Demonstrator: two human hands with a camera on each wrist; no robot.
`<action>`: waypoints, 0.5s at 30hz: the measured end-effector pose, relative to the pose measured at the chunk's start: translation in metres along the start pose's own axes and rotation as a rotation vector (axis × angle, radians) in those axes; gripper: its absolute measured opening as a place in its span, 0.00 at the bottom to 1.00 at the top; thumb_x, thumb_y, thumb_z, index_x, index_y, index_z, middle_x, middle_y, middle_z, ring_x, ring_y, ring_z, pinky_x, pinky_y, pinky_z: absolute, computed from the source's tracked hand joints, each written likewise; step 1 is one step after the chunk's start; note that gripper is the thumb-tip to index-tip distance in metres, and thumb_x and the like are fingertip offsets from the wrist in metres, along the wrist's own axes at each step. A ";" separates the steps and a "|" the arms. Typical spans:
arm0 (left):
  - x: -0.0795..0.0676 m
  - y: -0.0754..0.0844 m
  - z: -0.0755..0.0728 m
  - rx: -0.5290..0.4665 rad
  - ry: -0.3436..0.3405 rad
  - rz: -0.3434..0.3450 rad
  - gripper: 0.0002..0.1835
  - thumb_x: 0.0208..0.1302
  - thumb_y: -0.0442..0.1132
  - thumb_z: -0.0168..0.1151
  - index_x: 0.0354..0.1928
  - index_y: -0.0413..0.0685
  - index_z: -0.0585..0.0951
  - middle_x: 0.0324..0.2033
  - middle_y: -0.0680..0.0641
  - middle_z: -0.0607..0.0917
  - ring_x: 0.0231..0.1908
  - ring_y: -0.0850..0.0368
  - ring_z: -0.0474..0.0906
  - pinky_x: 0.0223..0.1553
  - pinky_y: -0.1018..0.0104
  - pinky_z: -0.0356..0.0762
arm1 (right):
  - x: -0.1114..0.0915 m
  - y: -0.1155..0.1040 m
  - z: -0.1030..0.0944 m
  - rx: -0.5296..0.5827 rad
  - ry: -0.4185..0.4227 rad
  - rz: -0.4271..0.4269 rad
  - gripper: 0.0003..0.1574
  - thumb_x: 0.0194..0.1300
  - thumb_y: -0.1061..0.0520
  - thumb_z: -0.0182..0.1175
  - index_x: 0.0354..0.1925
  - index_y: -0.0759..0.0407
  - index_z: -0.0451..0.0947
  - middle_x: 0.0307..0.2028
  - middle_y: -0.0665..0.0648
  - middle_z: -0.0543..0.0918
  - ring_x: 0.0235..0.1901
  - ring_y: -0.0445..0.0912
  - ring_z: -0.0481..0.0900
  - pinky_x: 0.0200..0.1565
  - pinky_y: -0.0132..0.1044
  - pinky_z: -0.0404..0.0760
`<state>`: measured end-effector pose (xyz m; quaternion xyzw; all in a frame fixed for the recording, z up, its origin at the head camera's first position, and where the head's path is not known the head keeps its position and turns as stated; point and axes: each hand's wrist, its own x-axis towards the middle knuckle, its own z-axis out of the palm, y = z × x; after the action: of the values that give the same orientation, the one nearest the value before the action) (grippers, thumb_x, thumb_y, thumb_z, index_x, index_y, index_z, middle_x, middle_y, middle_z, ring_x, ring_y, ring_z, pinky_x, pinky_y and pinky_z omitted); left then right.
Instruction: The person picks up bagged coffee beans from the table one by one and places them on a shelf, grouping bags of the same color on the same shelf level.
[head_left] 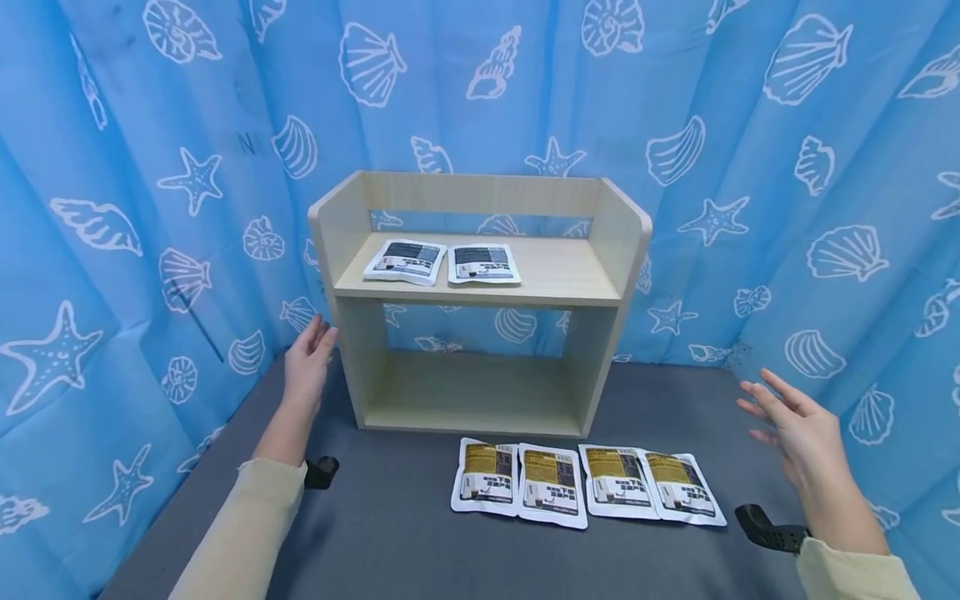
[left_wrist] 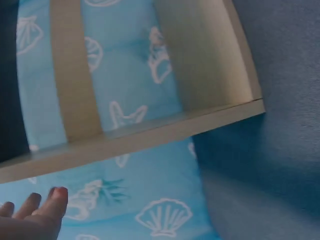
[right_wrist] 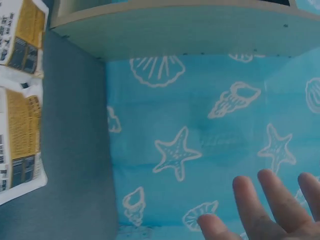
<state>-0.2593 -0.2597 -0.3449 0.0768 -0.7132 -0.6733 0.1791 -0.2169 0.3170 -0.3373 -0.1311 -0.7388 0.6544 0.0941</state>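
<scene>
Beside the left side panel of a pale wooden shelf (head_left: 480, 287) is my left hand (head_left: 309, 360), fingers extended and holding nothing. My right hand (head_left: 802, 429) is raised at the far right with its fingers spread, also holding nothing. Two white-edged pouches with dark and blue labels lie on the upper shelf board, a left pouch (head_left: 406, 262) and a right pouch (head_left: 483, 263). In front of the shelf, several pouches with gold-brown labels lie in a row, from the leftmost pouch (head_left: 486, 477) to the rightmost pouch (head_left: 681, 488), which is nearest my right hand.
The shelf stands on a dark grey tabletop (head_left: 390, 517), its lower compartment facing me. Behind and along both sides hangs a blue curtain (head_left: 480, 125) with white shells and starfish. Each wrist wears a black strap mount, the right mount (head_left: 772, 531) reaching toward the pouches.
</scene>
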 end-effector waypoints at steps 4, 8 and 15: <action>0.007 -0.005 0.001 0.029 -0.016 -0.008 0.33 0.75 0.48 0.48 0.76 0.52 0.51 0.73 0.43 0.56 0.71 0.50 0.56 0.67 0.50 0.59 | 0.000 0.013 -0.008 -0.070 -0.011 0.048 0.51 0.67 0.38 0.57 0.76 0.55 0.46 0.33 0.27 0.74 0.29 0.22 0.76 0.27 0.27 0.78; 0.014 -0.009 0.001 0.070 -0.033 0.002 0.33 0.74 0.48 0.51 0.76 0.53 0.53 0.72 0.40 0.60 0.69 0.46 0.60 0.66 0.48 0.61 | 0.002 0.025 -0.017 -0.099 -0.101 0.075 0.55 0.67 0.37 0.56 0.76 0.58 0.40 0.33 0.25 0.73 0.30 0.22 0.75 0.35 0.36 0.81; 0.023 -0.019 0.002 0.107 -0.062 0.050 0.30 0.75 0.46 0.50 0.74 0.46 0.58 0.69 0.37 0.64 0.66 0.43 0.63 0.62 0.47 0.65 | 0.007 0.051 -0.026 -0.092 -0.288 0.174 0.59 0.70 0.35 0.50 0.75 0.60 0.27 0.63 0.52 0.72 0.33 0.24 0.75 0.60 0.71 0.58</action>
<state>-0.2835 -0.2673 -0.3601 0.0474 -0.7551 -0.6317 0.1691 -0.2121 0.3494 -0.3848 -0.1035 -0.7597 0.6376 -0.0755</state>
